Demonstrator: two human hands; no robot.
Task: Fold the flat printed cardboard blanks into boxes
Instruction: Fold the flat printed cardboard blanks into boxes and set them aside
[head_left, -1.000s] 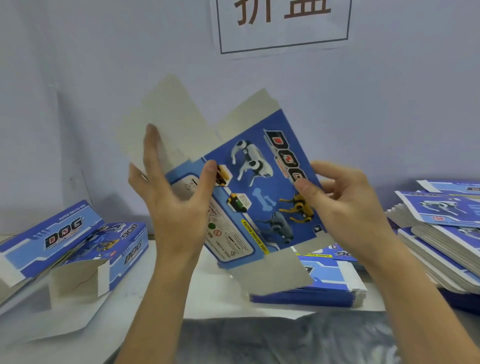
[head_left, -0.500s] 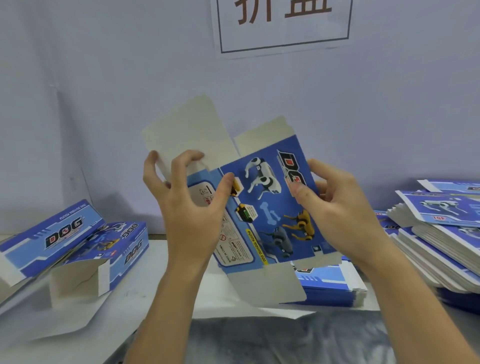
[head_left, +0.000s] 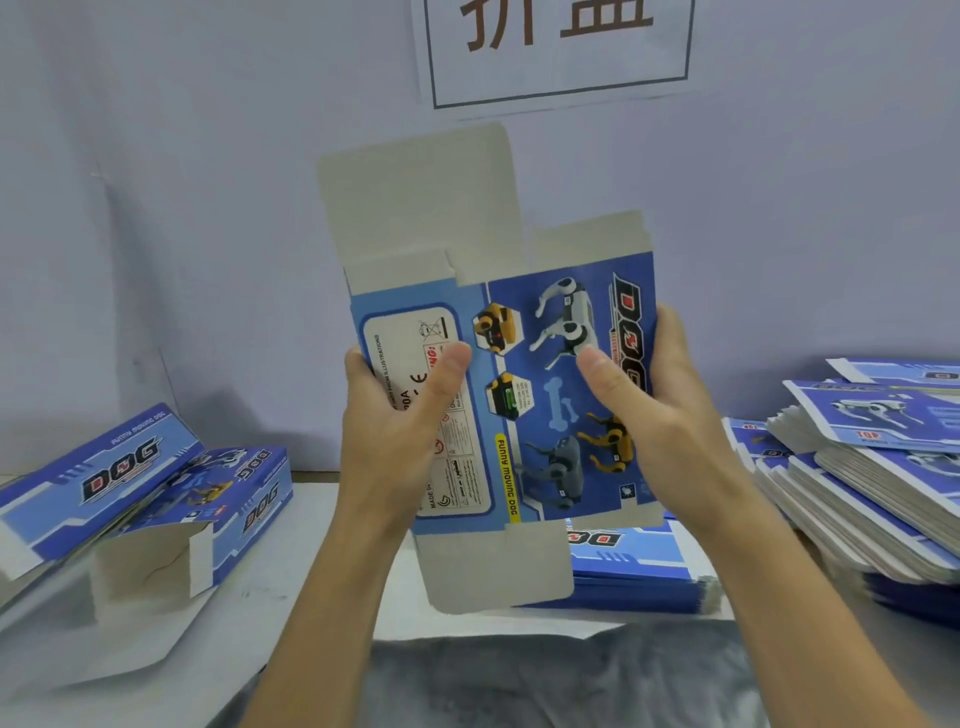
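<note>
Head view: cardboard blank (head_left: 524, 395) held upright in mid-air above table (head_left: 270, 597), grey flaps at top and bottom. Left hand (head_left: 395, 415) gripping the left edge, thumb across the white label panel. Right hand (head_left: 654, 415) gripping the right edge, thumb on the printed face. Folded boxes (head_left: 156, 493) lying at left; stack of flat blanks (head_left: 872, 467) at right; paper sign (head_left: 558, 47) on wall.

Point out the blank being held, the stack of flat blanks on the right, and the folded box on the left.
held blank (head_left: 550, 374): head view, blue printed panel.
stack of flat blanks (head_left: 878, 467): head view, top sheets.
folded box (head_left: 249, 499): head view, printed side.
</note>
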